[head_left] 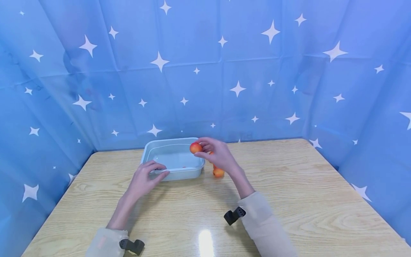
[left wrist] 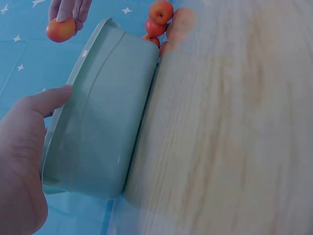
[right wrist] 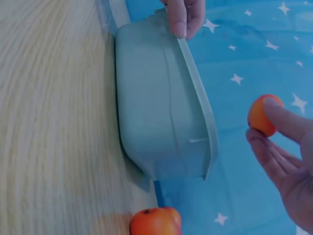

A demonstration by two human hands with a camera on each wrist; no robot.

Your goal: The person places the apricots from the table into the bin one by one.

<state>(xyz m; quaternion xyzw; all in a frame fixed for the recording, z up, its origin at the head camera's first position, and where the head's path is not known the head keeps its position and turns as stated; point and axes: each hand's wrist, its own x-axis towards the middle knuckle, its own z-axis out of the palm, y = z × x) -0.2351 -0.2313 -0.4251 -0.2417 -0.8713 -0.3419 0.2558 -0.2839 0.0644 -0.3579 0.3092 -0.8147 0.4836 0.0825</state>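
Observation:
My right hand (head_left: 218, 153) pinches a small red-orange fruit (head_left: 195, 148), like an apricot or small peach, between thumb and fingertips. It holds the fruit above the right end of a pale blue plastic tub (head_left: 179, 175). My left hand (head_left: 144, 182) grips the tub's near rim towards the left, thumb outside and fingers over the inner side. In the left wrist view, several similar fruits (left wrist: 161, 12) lie on the table just beyond the tub's right end. A sliver of red shows inside the tub, too little to identify; its near wall hides most of the floor.
The tub stands on a wood-grain table (head_left: 308, 200) near its back edge. Behind and at both sides hangs a blue curtain (head_left: 199, 89) with white stars. Dark wrist devices (head_left: 234, 215) sit at both sleeve cuffs.

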